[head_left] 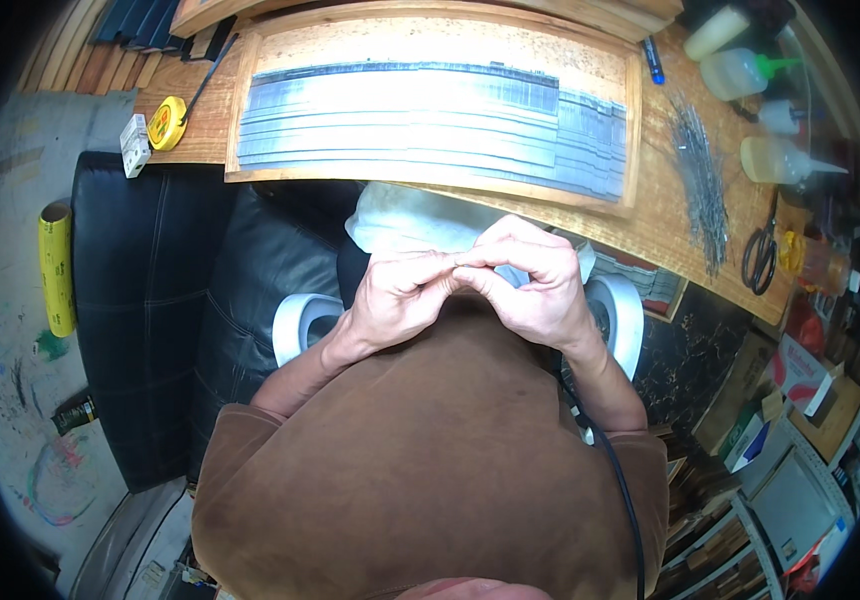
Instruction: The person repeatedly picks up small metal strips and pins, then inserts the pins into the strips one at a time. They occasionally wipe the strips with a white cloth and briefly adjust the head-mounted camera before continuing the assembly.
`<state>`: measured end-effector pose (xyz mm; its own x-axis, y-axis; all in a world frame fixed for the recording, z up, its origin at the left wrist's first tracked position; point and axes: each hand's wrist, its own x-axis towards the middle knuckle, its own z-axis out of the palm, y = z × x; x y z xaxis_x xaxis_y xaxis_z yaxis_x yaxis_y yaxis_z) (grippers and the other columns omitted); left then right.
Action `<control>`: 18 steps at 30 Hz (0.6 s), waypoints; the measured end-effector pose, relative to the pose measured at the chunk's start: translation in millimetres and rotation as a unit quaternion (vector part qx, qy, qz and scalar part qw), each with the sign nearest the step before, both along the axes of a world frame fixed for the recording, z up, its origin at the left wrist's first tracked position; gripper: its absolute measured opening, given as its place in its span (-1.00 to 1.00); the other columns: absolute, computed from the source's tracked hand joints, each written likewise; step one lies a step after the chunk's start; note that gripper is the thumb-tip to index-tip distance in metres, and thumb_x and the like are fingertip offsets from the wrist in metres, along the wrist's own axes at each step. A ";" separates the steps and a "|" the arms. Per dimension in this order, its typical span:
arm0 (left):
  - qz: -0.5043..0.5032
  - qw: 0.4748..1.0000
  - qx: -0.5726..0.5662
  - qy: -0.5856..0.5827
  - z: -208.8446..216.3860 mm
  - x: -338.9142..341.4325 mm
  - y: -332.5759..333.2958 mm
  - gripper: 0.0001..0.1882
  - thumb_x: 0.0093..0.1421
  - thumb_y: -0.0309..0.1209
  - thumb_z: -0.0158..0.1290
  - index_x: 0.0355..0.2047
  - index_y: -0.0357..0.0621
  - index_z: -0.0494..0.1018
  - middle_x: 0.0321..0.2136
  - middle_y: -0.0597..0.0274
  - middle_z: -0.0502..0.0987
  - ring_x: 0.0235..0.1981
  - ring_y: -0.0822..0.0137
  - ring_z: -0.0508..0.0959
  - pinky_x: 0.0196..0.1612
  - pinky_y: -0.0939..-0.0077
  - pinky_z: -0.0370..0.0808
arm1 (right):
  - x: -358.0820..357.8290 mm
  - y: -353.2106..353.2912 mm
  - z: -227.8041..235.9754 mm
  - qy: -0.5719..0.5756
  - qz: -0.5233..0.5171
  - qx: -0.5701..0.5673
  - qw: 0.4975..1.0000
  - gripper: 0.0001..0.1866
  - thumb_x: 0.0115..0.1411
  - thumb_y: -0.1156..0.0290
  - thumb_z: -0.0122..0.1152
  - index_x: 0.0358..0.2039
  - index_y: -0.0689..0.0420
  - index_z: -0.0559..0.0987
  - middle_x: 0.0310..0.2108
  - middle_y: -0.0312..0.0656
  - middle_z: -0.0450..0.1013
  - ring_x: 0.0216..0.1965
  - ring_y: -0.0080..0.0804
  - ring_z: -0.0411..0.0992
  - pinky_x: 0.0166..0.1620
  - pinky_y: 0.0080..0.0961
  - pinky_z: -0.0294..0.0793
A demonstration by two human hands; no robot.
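Note:
My left hand and my right hand meet fingertip to fingertip in front of my chest, short of the table edge. Both are closed in a pinch; whatever lies between the fingertips is hidden or too small to make out. Beyond them a shallow wooden tray rests on the table. In it lie rows of thin grey strips, with bright glare over the middle. A loose pile of thin dark wire-like pieces is to the tray's right.
Black scissors, squeeze bottles and a blue marker are on the table's right side. A yellow tape measure and a small white box sit at left. A black sofa and a yellow roll are left of me.

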<state>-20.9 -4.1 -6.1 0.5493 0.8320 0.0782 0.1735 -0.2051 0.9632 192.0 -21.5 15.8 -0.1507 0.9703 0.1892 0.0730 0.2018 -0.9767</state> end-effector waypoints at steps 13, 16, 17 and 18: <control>-0.020 1.000 -0.008 -0.018 0.2 2.3 3.9 -0.73 0.33 -0.69 0.22 0.02 -0.34 0.70 -0.18 0.01 0.79 -0.22 0.30 0.80 -0.09 0.51 0.69 | -1.7 -4.2 -0.7 -0.013 -0.022 0.025 0.999 -0.87 0.12 0.67 0.50 -0.29 0.28 0.75 -0.36 -0.14 0.60 -0.35 -0.35 0.58 -0.27 -0.47 0.55; -0.015 0.999 -0.020 -0.022 -1.7 1.5 1.7 -0.74 0.32 -0.69 0.23 0.01 -0.35 0.70 -0.17 0.00 0.79 -0.22 0.30 0.80 -0.10 0.51 0.69 | -2.5 -5.3 -3.5 -0.013 -0.029 0.035 0.999 -0.86 0.11 0.68 0.52 -0.30 0.28 0.74 -0.37 -0.14 0.61 -0.35 -0.37 0.58 -0.26 -0.49 0.54; -0.009 1.000 -0.018 -0.024 -3.6 1.9 0.6 -0.74 0.32 -0.69 0.24 0.00 -0.35 0.70 -0.18 0.01 0.79 -0.23 0.30 0.80 -0.10 0.51 0.69 | -2.2 -5.7 -3.7 -0.014 -0.033 0.036 0.999 -0.85 0.10 0.69 0.53 -0.30 0.27 0.75 -0.37 -0.15 0.61 -0.35 -0.38 0.58 -0.26 -0.51 0.54; -0.004 1.000 -0.015 -0.026 -5.7 2.7 -0.5 -0.75 0.32 -0.69 0.24 -0.01 -0.35 0.70 -0.19 0.01 0.79 -0.24 0.30 0.80 -0.11 0.52 0.69 | -1.9 -6.1 -3.7 -0.016 -0.037 0.037 0.999 -0.84 0.08 0.70 0.54 -0.30 0.27 0.75 -0.37 -0.15 0.62 -0.36 -0.40 0.58 -0.26 -0.52 0.54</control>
